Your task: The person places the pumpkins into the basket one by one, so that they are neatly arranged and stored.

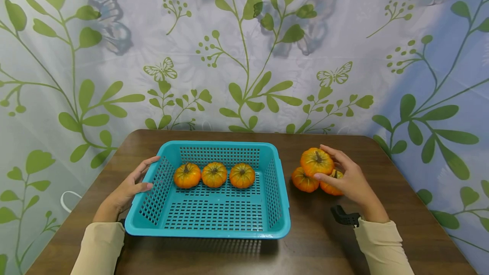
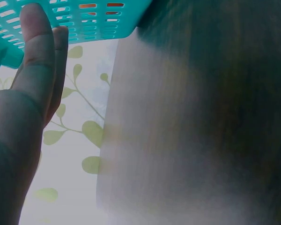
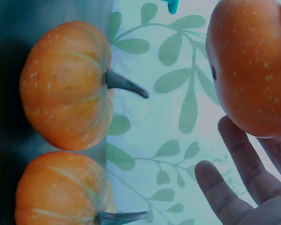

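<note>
A small orange pumpkin (image 1: pixel 317 161) is held in my right hand (image 1: pixel 353 181), thumb on its near side and fingers on its far side. Just below it, two more pumpkins, a left one (image 1: pixel 304 180) and a right one (image 1: pixel 330 186), sit on the table. In the right wrist view the held pumpkin (image 3: pixel 253 70) hangs apart from those two. My left hand (image 1: pixel 126 190) touches the left side of a turquoise plastic basket (image 1: pixel 221 144) with extended fingers. Inside the basket, three pumpkins (image 1: pixel 214 175) stand in a row toward the back.
Everything stands on a dark brown wooden table (image 1: pixel 305 241). Behind its far edge hangs a pale curtain (image 1: pixel 214 92) with green leaves and butterflies. A black strap piece (image 1: pixel 344 215) shows at the right wrist.
</note>
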A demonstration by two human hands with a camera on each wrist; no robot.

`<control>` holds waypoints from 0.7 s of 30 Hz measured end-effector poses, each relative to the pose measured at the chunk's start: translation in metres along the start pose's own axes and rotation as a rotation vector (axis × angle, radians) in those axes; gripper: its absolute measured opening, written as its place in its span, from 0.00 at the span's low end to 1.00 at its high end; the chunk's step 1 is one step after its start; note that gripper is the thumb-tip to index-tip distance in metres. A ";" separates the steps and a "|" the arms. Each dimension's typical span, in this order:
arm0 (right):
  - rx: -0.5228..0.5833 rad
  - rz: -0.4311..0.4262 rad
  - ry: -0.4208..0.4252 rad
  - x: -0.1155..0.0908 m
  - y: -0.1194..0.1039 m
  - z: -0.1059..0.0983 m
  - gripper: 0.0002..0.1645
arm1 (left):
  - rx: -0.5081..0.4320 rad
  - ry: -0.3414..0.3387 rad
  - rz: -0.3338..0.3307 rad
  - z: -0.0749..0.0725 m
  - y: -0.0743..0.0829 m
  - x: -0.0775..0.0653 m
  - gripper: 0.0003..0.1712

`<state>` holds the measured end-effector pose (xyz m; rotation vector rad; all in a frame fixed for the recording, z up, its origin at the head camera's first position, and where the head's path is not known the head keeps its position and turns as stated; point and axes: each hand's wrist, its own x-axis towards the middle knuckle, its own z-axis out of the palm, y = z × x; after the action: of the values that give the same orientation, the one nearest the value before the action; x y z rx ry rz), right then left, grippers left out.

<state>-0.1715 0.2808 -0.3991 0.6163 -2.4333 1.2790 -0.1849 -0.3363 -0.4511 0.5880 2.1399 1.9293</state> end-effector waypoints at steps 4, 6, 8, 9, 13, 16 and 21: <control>-0.012 -0.039 -0.032 0.002 -0.005 0.002 0.48 | -0.003 0.000 0.001 0.000 0.001 -0.001 0.41; -0.032 -0.050 -0.049 0.002 -0.008 0.002 0.48 | -0.008 -0.002 0.002 0.000 0.001 -0.001 0.41; -0.053 -0.061 -0.066 0.003 -0.011 0.002 0.47 | -0.009 0.001 0.005 0.001 0.001 -0.001 0.41; -0.063 -0.068 -0.073 0.004 -0.012 0.001 0.47 | -0.009 0.003 0.004 0.001 0.002 -0.001 0.41; -0.088 -0.101 -0.098 0.005 -0.019 0.001 0.47 | 0.000 0.011 -0.004 0.002 0.002 -0.002 0.41; -0.097 -0.109 -0.119 0.006 -0.024 0.002 0.47 | 0.004 0.009 -0.007 0.002 0.003 -0.002 0.41; -0.092 -0.081 -0.180 0.009 -0.032 0.004 0.47 | 0.011 0.013 -0.010 0.002 0.006 -0.002 0.41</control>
<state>-0.1632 0.2595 -0.3743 0.8279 -2.5647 1.1163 -0.1816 -0.3346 -0.4461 0.5676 2.1578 1.9230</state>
